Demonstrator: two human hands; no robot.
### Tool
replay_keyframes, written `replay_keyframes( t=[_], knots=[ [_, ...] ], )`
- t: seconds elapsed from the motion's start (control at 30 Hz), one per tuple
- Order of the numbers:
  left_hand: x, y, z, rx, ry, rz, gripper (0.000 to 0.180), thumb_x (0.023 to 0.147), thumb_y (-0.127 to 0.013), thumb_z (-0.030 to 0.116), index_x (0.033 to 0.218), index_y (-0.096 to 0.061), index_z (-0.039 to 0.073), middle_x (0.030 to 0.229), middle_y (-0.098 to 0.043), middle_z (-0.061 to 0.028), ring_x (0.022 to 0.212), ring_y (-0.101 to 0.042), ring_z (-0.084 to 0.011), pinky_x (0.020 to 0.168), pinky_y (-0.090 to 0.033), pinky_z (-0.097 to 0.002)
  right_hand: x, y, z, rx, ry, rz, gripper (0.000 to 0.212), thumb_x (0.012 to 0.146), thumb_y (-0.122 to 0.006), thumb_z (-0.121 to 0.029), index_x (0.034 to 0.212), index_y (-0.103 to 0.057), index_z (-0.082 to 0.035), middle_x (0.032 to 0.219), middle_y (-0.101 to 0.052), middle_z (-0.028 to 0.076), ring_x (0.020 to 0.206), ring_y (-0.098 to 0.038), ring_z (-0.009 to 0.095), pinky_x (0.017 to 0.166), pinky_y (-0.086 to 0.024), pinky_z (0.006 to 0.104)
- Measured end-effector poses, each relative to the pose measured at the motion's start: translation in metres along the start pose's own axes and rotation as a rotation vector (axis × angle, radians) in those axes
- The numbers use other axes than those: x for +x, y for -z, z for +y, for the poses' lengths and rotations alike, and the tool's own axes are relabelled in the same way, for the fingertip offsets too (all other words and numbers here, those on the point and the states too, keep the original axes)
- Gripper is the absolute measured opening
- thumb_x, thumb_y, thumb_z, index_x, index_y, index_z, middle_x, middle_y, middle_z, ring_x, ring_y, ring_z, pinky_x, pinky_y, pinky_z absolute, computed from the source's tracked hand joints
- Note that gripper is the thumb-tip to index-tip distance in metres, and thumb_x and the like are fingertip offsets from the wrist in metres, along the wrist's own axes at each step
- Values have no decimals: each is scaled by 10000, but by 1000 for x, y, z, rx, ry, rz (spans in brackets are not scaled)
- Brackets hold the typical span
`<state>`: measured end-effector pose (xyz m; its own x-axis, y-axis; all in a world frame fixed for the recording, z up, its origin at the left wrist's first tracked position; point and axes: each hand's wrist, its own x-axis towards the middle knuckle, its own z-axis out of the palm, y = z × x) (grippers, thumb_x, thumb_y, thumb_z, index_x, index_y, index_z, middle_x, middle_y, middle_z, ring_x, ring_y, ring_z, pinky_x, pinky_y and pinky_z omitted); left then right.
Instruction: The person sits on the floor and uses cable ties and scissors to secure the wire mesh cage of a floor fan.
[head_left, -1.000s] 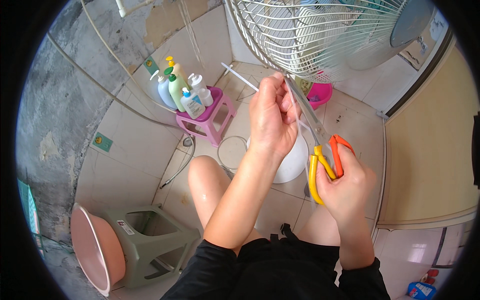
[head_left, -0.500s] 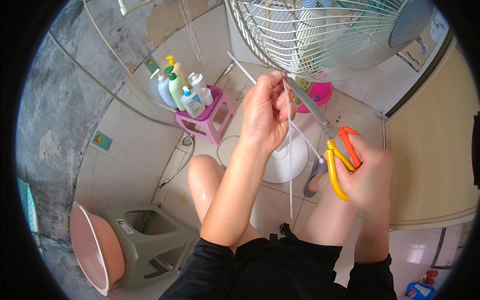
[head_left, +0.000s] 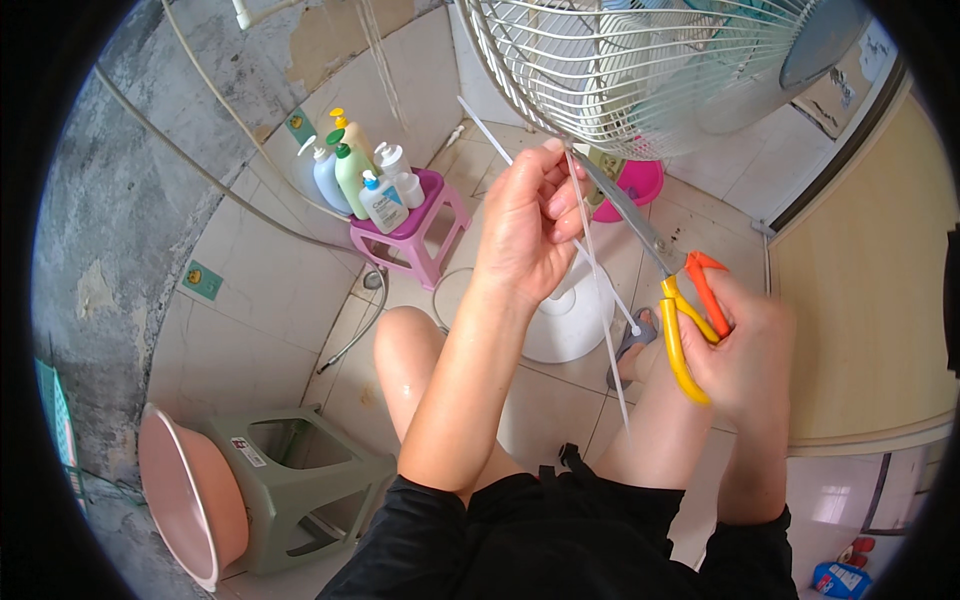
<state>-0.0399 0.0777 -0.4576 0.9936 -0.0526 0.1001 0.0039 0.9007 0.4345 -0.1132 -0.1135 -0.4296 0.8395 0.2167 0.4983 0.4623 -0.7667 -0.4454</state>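
Head view: where the fan (head_left: 630,90) curves down to its lower rim, the left hand (head_left: 530,235) is raised palm toward the body, thumb and forefinger together, clamped on a thin white strip (head_left: 611,345); this strip hangs from the fingertips, just below the fan's rim, and slants down over the floor tiles; a second white strip (head_left: 485,128) passes behind the same hand, one end out to the left of the fan's rim, the other below the fan, near a grey slipper (head_left: 632,350); exact finger contact with this second strip is hidden.

Right hand (head_left: 745,345) is below the fan, clamped on the yellow and orange handles of the scissors (head_left: 640,220); blades point up toward the fan's lower rim, tips just beside the left fingertips; cannot tell whether the tips are parted.

Surroundings, same view: white round base (head_left: 565,325) on the floor below the fan; magenta basin (head_left: 635,188) just under the fan's cage; purple stool (head_left: 436,195) left of the fan, bearing pump bottles (head_left: 352,175); grey-green stool (head_left: 275,490) and pink basin (head_left: 185,500) farther off, lower left of the fan, touching each other.
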Motion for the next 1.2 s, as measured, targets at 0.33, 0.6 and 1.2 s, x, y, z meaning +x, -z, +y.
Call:
replay_keyframes(
  t=[0.33,0.6,1.2],
  knots=[
    [-1,-3,-1,-10,-32,30,131,832,-547,131,779,-507,18,705,-540,-60,493,-345,-59,352,-249,-187,5,2,-5,-222,55,52,293,621,-730,-211,851,-627,-63,502,-461,77,408,-471,243,404,-370,318],
    [-2,-10,-5,-145,-41,23,107,831,-522,101,765,-495,20,649,-503,-33,470,-343,-72,351,-261,-192,-6,-19,-6,-82,-33,64,314,635,-735,-208,891,-631,-58,484,-452,74,389,-460,226,400,-367,311],
    [-1,-3,5,-202,121,-19,124,830,-539,123,771,-508,18,697,-531,-36,477,-344,-73,344,-242,-194,8,-5,9,-69,85,29,310,656,-719,-153,915,-616,-19,618,-555,140,474,-537,260,451,-413,337]
  ],
)
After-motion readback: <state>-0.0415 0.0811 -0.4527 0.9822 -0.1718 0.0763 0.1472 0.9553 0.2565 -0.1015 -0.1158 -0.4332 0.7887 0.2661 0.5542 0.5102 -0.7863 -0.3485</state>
